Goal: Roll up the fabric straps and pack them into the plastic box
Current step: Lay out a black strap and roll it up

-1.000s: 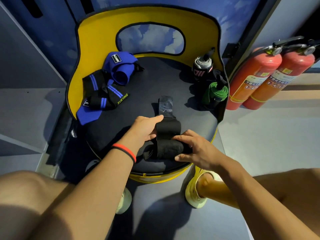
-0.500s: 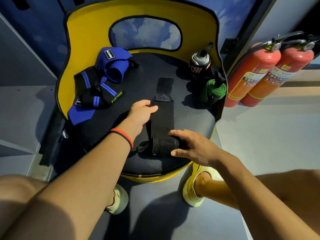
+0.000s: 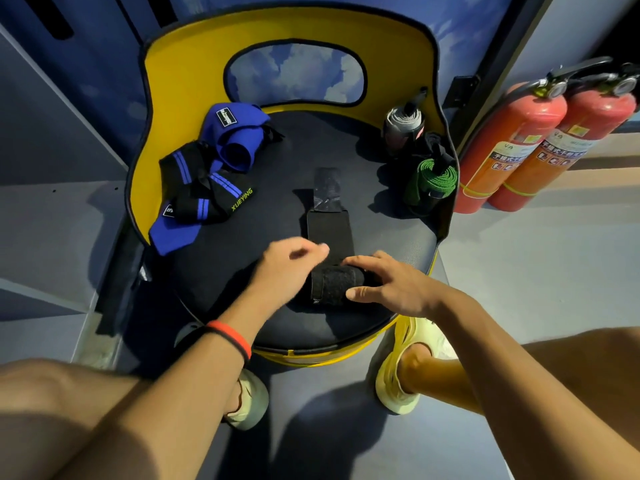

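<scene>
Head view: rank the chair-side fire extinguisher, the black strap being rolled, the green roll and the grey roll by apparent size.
1. chair-side fire extinguisher
2. black strap, roll and flat tail together
3. green roll and grey roll: look alike, not ranked; both sit farther back than the strap.

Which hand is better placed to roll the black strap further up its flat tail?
Probably right. The right hand spans the rolled part of the black strap, thumb and forefinger either side; the left hand is blurred at the roll's end.
</scene>
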Tool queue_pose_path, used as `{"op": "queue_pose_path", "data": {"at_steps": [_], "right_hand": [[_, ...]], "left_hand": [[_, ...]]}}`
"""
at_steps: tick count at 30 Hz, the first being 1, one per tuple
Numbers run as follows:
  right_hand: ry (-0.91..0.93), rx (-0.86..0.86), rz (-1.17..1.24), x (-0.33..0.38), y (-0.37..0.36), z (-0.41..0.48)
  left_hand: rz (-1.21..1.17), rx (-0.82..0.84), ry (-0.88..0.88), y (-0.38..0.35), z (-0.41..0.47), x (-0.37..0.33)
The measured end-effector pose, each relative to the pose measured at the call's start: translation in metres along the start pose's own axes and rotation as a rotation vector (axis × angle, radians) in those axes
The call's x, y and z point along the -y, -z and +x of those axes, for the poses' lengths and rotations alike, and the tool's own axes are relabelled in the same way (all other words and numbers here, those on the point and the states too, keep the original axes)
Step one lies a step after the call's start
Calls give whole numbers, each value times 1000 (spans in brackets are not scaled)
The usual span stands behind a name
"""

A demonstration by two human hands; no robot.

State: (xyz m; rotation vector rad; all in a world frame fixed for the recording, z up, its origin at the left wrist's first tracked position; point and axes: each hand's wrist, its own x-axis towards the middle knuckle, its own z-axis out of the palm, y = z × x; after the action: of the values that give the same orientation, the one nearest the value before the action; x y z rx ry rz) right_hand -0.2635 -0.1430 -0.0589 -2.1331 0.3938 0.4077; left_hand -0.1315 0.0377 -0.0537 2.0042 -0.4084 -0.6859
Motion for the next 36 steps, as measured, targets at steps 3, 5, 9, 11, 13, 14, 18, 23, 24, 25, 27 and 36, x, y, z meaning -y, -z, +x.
{"op": "queue_pose_path", "data": {"at_steps": [3, 5, 9, 11, 13, 14, 18, 23, 24, 25, 27, 36], "right_hand": [[13, -16, 69, 1, -4, -1], [52, -73, 73, 0, -11, -5], [70, -297, 178, 1, -24, -13], [37, -333, 193, 1, -25, -13], [16, -349, 187, 4, -24, -12], [13, -357, 181, 6, -24, -11], [-43, -423, 190, 9, -32, -8], [-169, -517, 246, 9, -39, -6], [-184, -522, 249, 10, -39, -5], [-199, -526, 254, 11, -39, -4], [-239, -509, 279, 10, -37, -2], [-254, -548, -111, 34, -49, -19]], "left_hand": [[33, 90, -96, 0, -26, 15], [-10, 36, -118, -2, -32, 24], [-25, -124, -90, -18, -37, 26], [5, -176, -70, -24, -38, 21], [7, -209, -20, -27, -39, 16], [0, -225, 4, -28, -40, 14], [24, -280, 91, -28, -42, 4], [126, -193, 122, -16, -53, 0], [142, -143, 119, -14, -56, -1], [162, -89, 108, -12, -59, -2], [236, -15, 66, -10, -64, -3], [328, -118, 100, -28, -76, -9]]}}
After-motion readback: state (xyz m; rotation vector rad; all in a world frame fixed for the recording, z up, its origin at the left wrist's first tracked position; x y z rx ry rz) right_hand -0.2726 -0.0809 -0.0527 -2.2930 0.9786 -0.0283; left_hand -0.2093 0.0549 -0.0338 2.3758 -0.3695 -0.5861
